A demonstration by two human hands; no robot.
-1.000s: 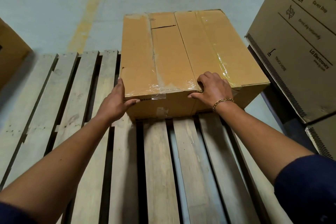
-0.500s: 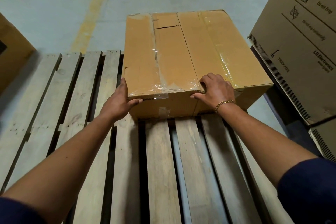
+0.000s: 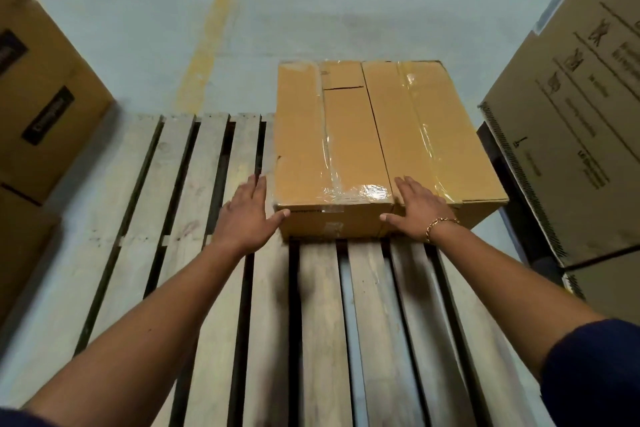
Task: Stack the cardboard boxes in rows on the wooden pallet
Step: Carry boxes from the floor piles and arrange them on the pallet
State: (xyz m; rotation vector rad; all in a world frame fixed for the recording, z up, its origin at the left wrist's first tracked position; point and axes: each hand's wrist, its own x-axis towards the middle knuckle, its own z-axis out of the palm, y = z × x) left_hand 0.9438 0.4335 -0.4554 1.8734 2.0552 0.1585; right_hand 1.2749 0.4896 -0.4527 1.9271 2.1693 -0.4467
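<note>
We find one cardboard box (image 3: 381, 149) sitting flat on the wooden pallet (image 3: 194, 218), at its far right corner, with its top flaps closed and sealed by strips of clear tape. The near slats and the whole left part of the pallet carry nothing.

The left hand (image 3: 247, 215) is spread, fingers straight. It lies beside the box's near left corner, and its thumb touches the front face just below the top edge. We cannot tell whether the fingers touch the side wall. The right hand (image 3: 415, 206) lies flat on the box's top near the front edge, fingers extended, with the thumb hanging over the front face. Neither hand grips anything. A gold bracelet (image 3: 441, 225) sits on the right wrist.

A large printed carton (image 3: 571, 135) stands just right of the pallet, close to the box. Brown cartons (image 3: 41, 107) stand at the left. A yellow line (image 3: 207, 45) runs along the grey floor (image 3: 138, 45) beyond.
</note>
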